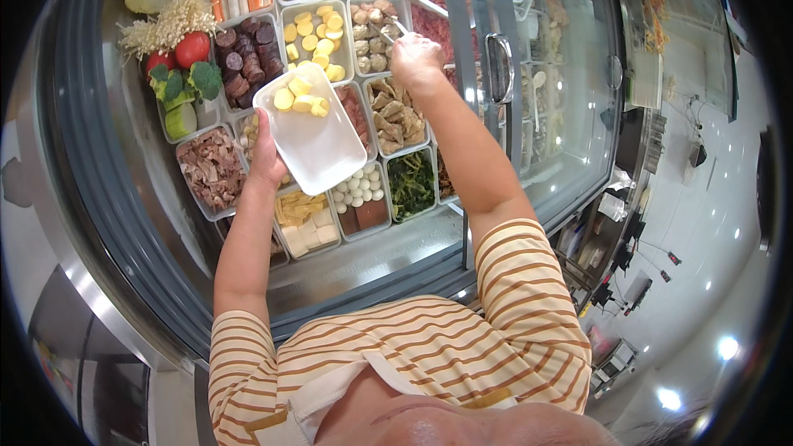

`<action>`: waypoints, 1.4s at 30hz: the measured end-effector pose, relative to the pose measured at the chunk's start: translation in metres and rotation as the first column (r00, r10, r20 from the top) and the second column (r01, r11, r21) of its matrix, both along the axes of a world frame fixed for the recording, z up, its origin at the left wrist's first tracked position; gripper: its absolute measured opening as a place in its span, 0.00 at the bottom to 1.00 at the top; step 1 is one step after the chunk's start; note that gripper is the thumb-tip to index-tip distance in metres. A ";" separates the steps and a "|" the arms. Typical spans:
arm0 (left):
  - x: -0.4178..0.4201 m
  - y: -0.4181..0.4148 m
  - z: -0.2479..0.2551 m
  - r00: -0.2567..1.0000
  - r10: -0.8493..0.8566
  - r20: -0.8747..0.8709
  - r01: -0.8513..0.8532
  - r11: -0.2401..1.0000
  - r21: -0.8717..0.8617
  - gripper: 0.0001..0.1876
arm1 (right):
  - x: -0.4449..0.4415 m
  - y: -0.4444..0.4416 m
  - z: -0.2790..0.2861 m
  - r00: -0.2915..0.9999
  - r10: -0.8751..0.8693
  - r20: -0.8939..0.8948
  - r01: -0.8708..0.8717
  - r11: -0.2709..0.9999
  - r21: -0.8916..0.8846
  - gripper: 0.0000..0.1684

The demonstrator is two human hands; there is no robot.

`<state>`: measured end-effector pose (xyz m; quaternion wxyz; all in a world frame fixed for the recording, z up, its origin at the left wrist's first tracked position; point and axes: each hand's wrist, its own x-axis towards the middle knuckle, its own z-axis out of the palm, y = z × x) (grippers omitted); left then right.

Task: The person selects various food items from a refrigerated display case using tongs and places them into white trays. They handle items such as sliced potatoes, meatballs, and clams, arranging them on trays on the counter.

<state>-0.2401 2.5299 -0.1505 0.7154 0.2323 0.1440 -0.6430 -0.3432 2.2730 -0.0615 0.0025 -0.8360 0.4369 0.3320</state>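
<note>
My left hand (pixel 267 155) grips the left edge of a white foam tray (pixel 316 145), tilted over the food containers. Several thick yellow slices (pixel 302 99) lie at the tray's far end. More such slices fill the plastic container (pixel 310 43) just beyond it. Further right, my right hand (pixel 418 61) is closed around a slim metal utensil (pixel 389 34), probably tongs. Its tips reach into a container of brownish balls (pixel 375 49), and I cannot tell whether they pinch one. Folded brown pieces (pixel 395 114) fill the container below my right wrist.
Dark sausage chunks (pixel 248 59), vegetables (pixel 186 74), sliced meat (pixel 214 167), small white eggs (pixel 359 186) and leafy greens (pixel 410 183) sit in neighbouring containers. Beside my right forearm stands a sliding glass door (pixel 483 74) with a metal handle (pixel 500 68).
</note>
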 end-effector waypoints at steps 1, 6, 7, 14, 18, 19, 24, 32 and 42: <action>-0.001 0.000 -0.003 1.000 -0.002 -0.015 0.002 1.000 0.017 0.42 | -0.002 -0.003 -0.004 1.000 0.006 -0.017 -0.007 0.999 -0.049 0.16; 0.003 0.002 -0.008 0.999 0.029 0.017 -0.030 0.997 0.068 0.42 | -0.002 0.000 0.015 0.967 -0.238 0.090 0.225 0.965 0.134 0.20; 0.002 -0.001 -0.008 1.000 0.022 0.022 -0.023 0.998 0.062 0.43 | -0.007 0.002 0.011 0.957 -0.262 0.120 0.246 0.960 0.135 0.20; -0.001 -0.003 0.006 1.000 -0.002 0.016 0.001 0.999 0.050 0.44 | 0.008 0.016 -0.032 0.945 -0.315 0.093 0.309 0.949 0.069 0.35; -0.001 -0.002 0.005 1.000 0.007 -0.001 -0.007 0.999 0.054 0.43 | 0.003 0.016 -0.031 0.949 -0.301 0.090 0.299 0.953 0.041 0.35; -0.002 -0.001 0.006 1.000 0.009 0.004 -0.010 0.998 0.056 0.43 | 0.001 0.017 -0.036 0.951 -0.291 0.101 0.291 0.957 0.016 0.35; 0.000 -0.005 0.003 1.000 0.002 0.020 -0.003 0.998 0.061 0.43 | 0.012 0.008 -0.033 0.945 -0.303 0.127 0.292 0.952 0.094 0.33; 0.005 -0.004 -0.002 1.000 -0.014 0.019 0.014 0.999 0.034 0.43 | -0.003 0.008 -0.052 0.938 -0.299 0.176 0.303 0.953 0.005 0.32; 0.006 -0.003 -0.007 0.998 0.005 0.060 -0.009 0.998 0.065 0.43 | -0.012 0.019 -0.035 0.900 -0.317 0.298 0.307 0.948 0.080 0.19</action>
